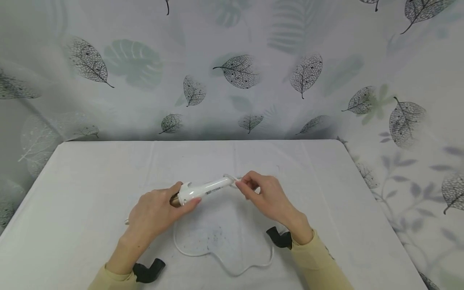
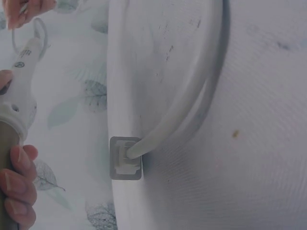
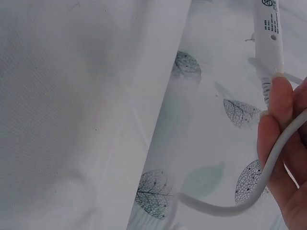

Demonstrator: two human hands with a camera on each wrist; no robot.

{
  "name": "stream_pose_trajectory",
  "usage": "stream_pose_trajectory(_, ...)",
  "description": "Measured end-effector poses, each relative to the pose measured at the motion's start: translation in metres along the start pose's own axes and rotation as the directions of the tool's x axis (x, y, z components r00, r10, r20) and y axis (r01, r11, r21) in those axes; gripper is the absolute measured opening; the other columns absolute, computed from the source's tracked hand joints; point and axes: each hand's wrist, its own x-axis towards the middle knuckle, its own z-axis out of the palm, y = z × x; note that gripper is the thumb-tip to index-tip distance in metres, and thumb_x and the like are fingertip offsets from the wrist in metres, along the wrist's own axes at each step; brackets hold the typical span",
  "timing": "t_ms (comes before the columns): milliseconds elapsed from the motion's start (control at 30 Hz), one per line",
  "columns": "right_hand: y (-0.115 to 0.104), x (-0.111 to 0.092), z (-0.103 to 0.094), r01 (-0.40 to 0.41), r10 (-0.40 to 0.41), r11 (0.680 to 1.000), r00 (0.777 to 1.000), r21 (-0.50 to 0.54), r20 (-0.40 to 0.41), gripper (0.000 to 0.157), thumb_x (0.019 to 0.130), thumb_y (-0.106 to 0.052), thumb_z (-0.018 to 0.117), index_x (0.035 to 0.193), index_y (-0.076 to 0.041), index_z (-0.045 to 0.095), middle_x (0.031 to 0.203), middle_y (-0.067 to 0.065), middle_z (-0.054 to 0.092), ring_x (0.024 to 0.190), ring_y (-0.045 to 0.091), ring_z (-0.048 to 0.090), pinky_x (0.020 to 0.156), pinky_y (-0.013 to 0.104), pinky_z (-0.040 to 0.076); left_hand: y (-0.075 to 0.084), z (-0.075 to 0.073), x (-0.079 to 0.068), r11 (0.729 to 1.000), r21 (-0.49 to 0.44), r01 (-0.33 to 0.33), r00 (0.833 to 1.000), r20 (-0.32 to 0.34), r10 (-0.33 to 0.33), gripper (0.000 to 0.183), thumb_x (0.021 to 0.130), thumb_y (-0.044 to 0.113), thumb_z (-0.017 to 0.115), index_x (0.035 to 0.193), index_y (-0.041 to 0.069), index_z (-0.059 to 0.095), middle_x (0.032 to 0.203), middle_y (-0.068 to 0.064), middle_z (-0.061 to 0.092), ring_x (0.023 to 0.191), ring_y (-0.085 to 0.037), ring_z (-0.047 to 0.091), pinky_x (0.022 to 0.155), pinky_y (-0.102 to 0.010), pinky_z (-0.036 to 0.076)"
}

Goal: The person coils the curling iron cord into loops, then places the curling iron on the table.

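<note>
A white curling iron (image 1: 206, 190) with a gold-brown barrel (image 2: 8, 163) is held over the white table, its handle slanting up to the right. My left hand (image 1: 154, 209) grips it around the barrel, with the thumb along the base of the handle; the palm hides most of the barrel. At the handle's far end, my right hand (image 1: 266, 197) pinches the white cord (image 3: 276, 155) between thumb and fingers, right beside the ribbed cord sleeve (image 3: 266, 90). Part of the cord loops around the handle's end. Small dark print marks the handle.
The cord's slack (image 1: 237, 276) curves across the table (image 1: 90, 173) in front of me. In the left wrist view, a plug (image 2: 127, 160) sits at the cord's end. A leaf-patterned curtain (image 1: 239, 100) stands behind the table. Black mounts (image 1: 148, 272) are on both wrists.
</note>
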Motion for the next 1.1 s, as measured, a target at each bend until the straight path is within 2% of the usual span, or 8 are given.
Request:
stream_pose_trajectory(133, -0.0003, -0.0003, -0.001, -0.019, 0.02, 1.0, 1.0, -0.013, 0.022, 0.007, 0.101, -0.018, 0.061, 0.099, -0.012, 0.065, 0.073, -0.008, 0.061, 0.068, 0.005, 0.057, 0.058, 0.024, 0.042, -0.0022, 0.0001, 0.0006, 0.999, -0.008, 0.032, 0.999, -0.019, -0.032, 0.057, 0.08, 0.06, 0.074, 0.112, 0.012, 0.073, 0.056, 0.008, 0.038, 0.047, -0.008, 0.031, 0.042, -0.025, 0.023)
stream_pose_trajectory(267, -0.0004, -0.0004, -0.0017, -0.033, 0.034, 0.999, 0.998, -0.019, 0.045, 0.01, 0.102, -0.018, 0.058, 0.105, -0.011, 0.065, 0.079, -0.005, 0.064, 0.073, 0.006, 0.057, 0.062, 0.024, 0.044, -0.005, 0.0018, 0.0006, 0.999, -0.016, 0.034, 0.998, -0.059, -0.035, 0.053, 0.079, 0.057, 0.076, 0.108, 0.013, 0.073, 0.054, 0.009, 0.032, 0.046, -0.008, 0.029, 0.041, -0.024, 0.022)
stream_pose_trajectory(433, 0.0015, -0.0001, -0.0002, 0.001, 0.0, 1.0, 0.997, -0.017, 0.08, 0.009, 0.104, -0.019, 0.056, 0.106, -0.013, 0.063, 0.082, -0.007, 0.064, 0.074, 0.005, 0.056, 0.064, 0.024, 0.044, -0.0057, 0.0033, 0.0005, 0.999, -0.017, 0.03, 0.994, -0.1, -0.031, 0.055, 0.078, 0.055, 0.078, 0.111, 0.011, 0.073, 0.056, 0.009, 0.026, 0.046, -0.008, 0.028, 0.041, -0.024, 0.02)
stream_pose_trajectory(633, 0.0008, 0.0, -0.0003, 0.037, -0.035, 0.999, 0.995, -0.016, 0.095, 0.007, 0.103, -0.017, 0.058, 0.104, -0.014, 0.064, 0.082, -0.007, 0.064, 0.072, 0.004, 0.053, 0.065, 0.024, 0.045, -0.0071, 0.0024, 0.0016, 0.999, -0.027, 0.03, 0.989, -0.143, -0.034, 0.047, 0.077, 0.053, 0.08, 0.099, 0.013, 0.069, 0.057, 0.01, 0.022, 0.046, -0.01, 0.027, 0.041, -0.025, 0.019)
stream_pose_trajectory(733, 0.0017, 0.0002, -0.0006, 0.031, -0.033, 0.999, 0.995, 0.018, 0.097, 0.008, 0.101, -0.012, 0.059, 0.103, -0.011, 0.067, 0.085, -0.003, 0.067, 0.073, 0.005, 0.056, 0.064, 0.024, 0.047, -0.0081, 0.0012, 0.0021, 0.998, -0.045, 0.044, 0.987, -0.151, -0.05, 0.047, 0.078, 0.053, 0.079, 0.101, 0.014, 0.07, 0.057, 0.01, 0.022, 0.046, -0.01, 0.028, 0.041, -0.025, 0.018)
stream_pose_trajectory(900, 0.0042, 0.0002, -0.0015, 0.034, -0.041, 0.998, 0.993, 0.059, 0.108, 0.014, 0.099, -0.003, 0.059, 0.105, -0.007, 0.071, 0.086, 0.0, 0.067, 0.074, 0.007, 0.057, 0.064, 0.024, 0.048, -0.0093, -0.0015, 0.0031, 0.995, -0.07, 0.076, 0.984, -0.154, -0.086, 0.053, 0.078, 0.052, 0.08, 0.109, 0.011, 0.073, 0.056, 0.008, 0.025, 0.047, -0.01, 0.03, 0.041, -0.025, 0.018)
stream_pose_trajectory(1100, 0.0058, -0.0011, -0.0032, 0.004, -0.018, 0.997, 0.982, 0.074, 0.19, 0.02, 0.097, 0.0, 0.061, 0.113, -0.005, 0.072, 0.087, -0.003, 0.064, 0.075, 0.007, 0.055, 0.067, 0.024, 0.048, -0.0081, -0.005, 0.0038, 0.991, -0.09, 0.103, 0.99, -0.091, -0.111, 0.061, 0.08, 0.054, 0.078, 0.119, 0.008, 0.072, 0.055, 0.006, 0.029, 0.047, -0.01, 0.03, 0.041, -0.025, 0.02)
